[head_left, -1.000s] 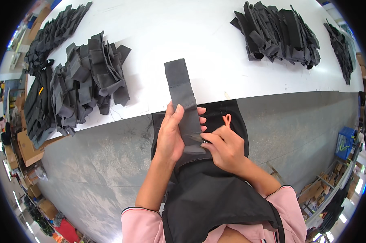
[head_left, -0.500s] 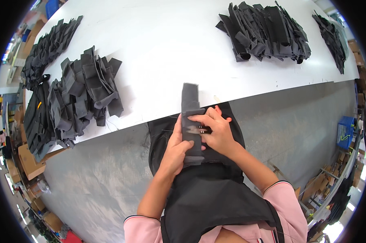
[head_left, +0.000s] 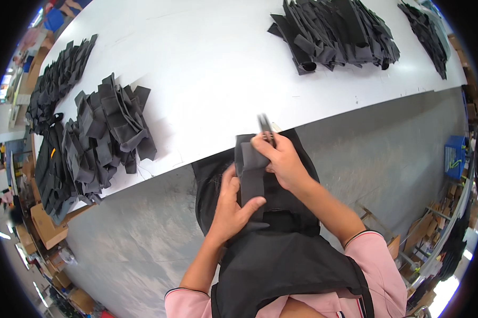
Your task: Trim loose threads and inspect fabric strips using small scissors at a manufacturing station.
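Note:
A dark grey folded fabric strip (head_left: 252, 183) lies lengthwise over my apron-covered lap, just at the table's front edge. My left hand (head_left: 229, 209) holds it from the left, thumb on its lower part and fingers along or behind its left edge. My right hand (head_left: 289, 164) is closed at the strip's upper end, with the thumb by its folded flap. In that same hand are small thread snips (head_left: 264, 123), blurred, their tips pointing away from me over the table edge. My right fingers are partly hidden under the hand.
On the white table (head_left: 207, 79) sit a near-left heap of dark fabric strips (head_left: 112, 122), a farther left heap (head_left: 64, 77), a large far-right pile (head_left: 337, 34) and a small bundle (head_left: 425, 40). A cardboard box (head_left: 48, 225) and blue crate (head_left: 454, 156) stand beyond the grey floor.
My right hand has moved up to the strip's far end, and the snips have swung from pointing left to pointing away. The strip's upper end has come nearer to me; my left thumb has shifted lower.

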`<state>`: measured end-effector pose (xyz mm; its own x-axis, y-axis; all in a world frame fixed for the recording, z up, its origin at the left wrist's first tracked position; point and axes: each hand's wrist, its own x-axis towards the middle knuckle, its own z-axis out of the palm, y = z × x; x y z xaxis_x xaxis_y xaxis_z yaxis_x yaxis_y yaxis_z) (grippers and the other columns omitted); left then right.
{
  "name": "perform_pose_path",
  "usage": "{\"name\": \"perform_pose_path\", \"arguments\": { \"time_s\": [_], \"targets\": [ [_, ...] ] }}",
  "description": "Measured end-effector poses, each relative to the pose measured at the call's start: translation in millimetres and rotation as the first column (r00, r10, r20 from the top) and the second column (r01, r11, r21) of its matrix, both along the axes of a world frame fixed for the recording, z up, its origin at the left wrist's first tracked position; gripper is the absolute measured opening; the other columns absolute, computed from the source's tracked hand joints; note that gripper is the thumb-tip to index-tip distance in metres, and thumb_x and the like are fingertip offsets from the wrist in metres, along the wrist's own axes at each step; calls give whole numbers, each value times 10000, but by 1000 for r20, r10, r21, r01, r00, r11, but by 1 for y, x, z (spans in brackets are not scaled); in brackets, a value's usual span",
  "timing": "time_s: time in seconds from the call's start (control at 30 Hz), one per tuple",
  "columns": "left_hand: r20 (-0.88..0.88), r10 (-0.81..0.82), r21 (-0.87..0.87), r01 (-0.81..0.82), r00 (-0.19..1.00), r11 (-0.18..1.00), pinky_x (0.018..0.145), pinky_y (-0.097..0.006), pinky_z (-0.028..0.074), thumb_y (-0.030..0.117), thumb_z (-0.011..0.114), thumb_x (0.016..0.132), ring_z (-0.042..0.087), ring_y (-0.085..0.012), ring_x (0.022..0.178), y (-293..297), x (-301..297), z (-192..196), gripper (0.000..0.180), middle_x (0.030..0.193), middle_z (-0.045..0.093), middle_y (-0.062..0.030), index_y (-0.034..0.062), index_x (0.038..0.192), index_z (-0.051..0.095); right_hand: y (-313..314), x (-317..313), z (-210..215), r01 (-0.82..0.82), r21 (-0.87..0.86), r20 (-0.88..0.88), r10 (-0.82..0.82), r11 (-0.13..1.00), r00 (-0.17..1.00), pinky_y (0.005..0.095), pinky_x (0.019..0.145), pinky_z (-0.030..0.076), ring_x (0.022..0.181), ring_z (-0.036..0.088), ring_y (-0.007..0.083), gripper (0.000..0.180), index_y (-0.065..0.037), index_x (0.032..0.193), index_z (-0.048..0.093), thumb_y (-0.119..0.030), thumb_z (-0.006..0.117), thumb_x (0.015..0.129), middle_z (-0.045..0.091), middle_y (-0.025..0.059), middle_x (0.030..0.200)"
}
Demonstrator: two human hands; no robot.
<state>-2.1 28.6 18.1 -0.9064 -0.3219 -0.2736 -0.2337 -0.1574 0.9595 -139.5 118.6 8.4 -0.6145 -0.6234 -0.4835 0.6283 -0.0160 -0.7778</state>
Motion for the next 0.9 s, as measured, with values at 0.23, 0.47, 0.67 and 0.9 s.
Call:
{"name": "perform_pose_path", "arguments": {
  "time_s": [0.23, 0.47, 0.67, 0.9],
  "targets": [
    [-142, -320, -824, 67, 937, 562, 979, -444, 375, 220, 785, 659, 361, -370, 1289, -16, -6, 0, 343, 1300, 508, -132, -35, 807, 609, -7, -10, -18, -345, -99, 316, 358, 933, 878, 203, 524, 406, 595, 491, 50, 153, -45, 916, 592, -198, 590, 905, 543, -10, 733],
    [-98, 112, -96, -121, 989, 988, 978, -385, 370, 458, 710, 755, 432, -265, 1227, -13, 4, -24, 529, 1144, 593, -75, -1, 1011, 643, 48, 22, -1, 50, 274, -819, 206, 960, 535, 249, 619, 429, 646, 563, 138, 145, -23, 970, 599, -54, 631, 833, 576, 33, 766],
    [-149, 69, -48, -77, 986, 996, 1010, -426, 338, 506, 747, 682, 338, -311, 1316, -17, 2, -23, 613, 1205, 558, -74, 6, 1021, 644, 61, 21, 23, -76, 364, -797, 353, 928, 490, 291, 607, 456, 623, 573, 204, 264, -54, 969, 616, -60, 713, 723, 583, 58, 721],
    [-177, 9, -92, -25, 984, 995, 1034, -438, 309, 480, 769, 655, 281, -328, 1349, -20, -1, -20, 608, 1237, 538, -65, 18, 1029, 646, 59, 16, 15, -122, 310, -812, 330, 943, 482, 295, 587, 460, 649, 596, 221, 235, -46, 956, 644, -27, 698, 729, 641, 82, 788]
  ]
}}
